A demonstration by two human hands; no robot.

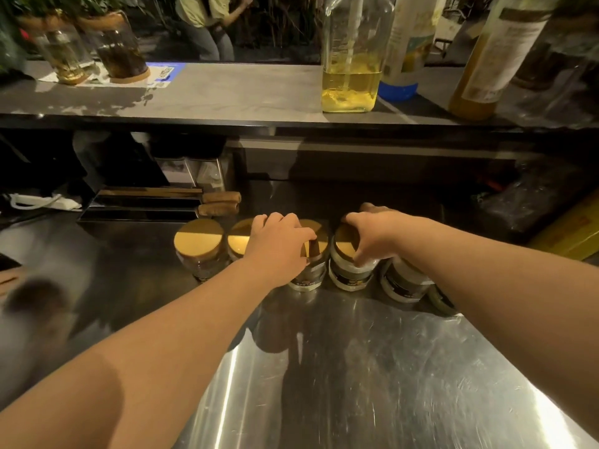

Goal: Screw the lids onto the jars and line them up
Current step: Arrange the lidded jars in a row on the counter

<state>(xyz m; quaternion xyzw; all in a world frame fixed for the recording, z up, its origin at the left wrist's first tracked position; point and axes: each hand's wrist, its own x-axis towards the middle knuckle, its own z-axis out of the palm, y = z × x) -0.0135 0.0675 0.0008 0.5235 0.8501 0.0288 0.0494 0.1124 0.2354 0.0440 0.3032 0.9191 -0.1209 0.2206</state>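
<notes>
Gold lids cap a row of jars on the steel counter (372,367); left hand (280,246) covers one jar (309,270), right hand (372,234) clasps the next jar's lid (345,243), a further jar (405,281) half hidden under that forearm.

Leftmost jar (201,251): clear glass, upright, gold lid on, standing free at the row's left end.
Second jar (239,241): gold-lidded, just beside the first, partly hidden.
Third jar (309,270): labelled, upright, gold lid mostly covered.
Fourth jar (348,270): white contents, dark label, gold lid on top.
Fifth jar (405,281): labelled, at the right end, its top hidden.
Row: side by side on the steel counter (372,367).
</notes>
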